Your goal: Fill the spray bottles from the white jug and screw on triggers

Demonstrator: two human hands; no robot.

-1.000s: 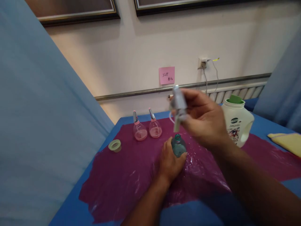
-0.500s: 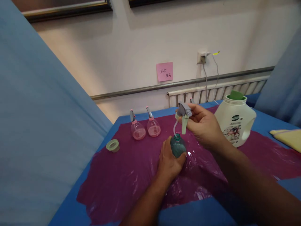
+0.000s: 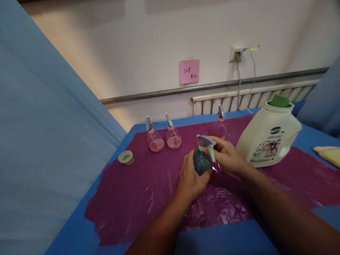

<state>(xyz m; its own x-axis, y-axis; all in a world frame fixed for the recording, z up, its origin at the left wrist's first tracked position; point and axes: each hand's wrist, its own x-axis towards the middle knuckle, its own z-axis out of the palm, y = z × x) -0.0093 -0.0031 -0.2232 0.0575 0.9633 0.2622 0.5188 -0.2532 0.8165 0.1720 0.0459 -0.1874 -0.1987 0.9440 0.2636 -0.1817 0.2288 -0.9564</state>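
Note:
A small round green spray bottle [image 3: 201,163] stands on the purple plastic sheet [image 3: 148,191]. My left hand [image 3: 190,179] is wrapped round its body from the near side. A grey spray head with a pale green trigger [image 3: 206,143] sits on the bottle's neck. My right hand [image 3: 225,156] has its fingers closed on that spray head from the right.
Two small pink spray bottles [image 3: 154,139] [image 3: 173,137] stand behind, and a third [image 3: 220,124] further right. A big white detergent jug [image 3: 269,136] with a green funnel in its mouth stands at the right. A pale green cap [image 3: 125,157] lies at the left, a yellow cloth [image 3: 329,155] at far right.
My right hand has come down with the spray head, from high above the bottle to its neck. The left hand has kept its hold on the bottle.

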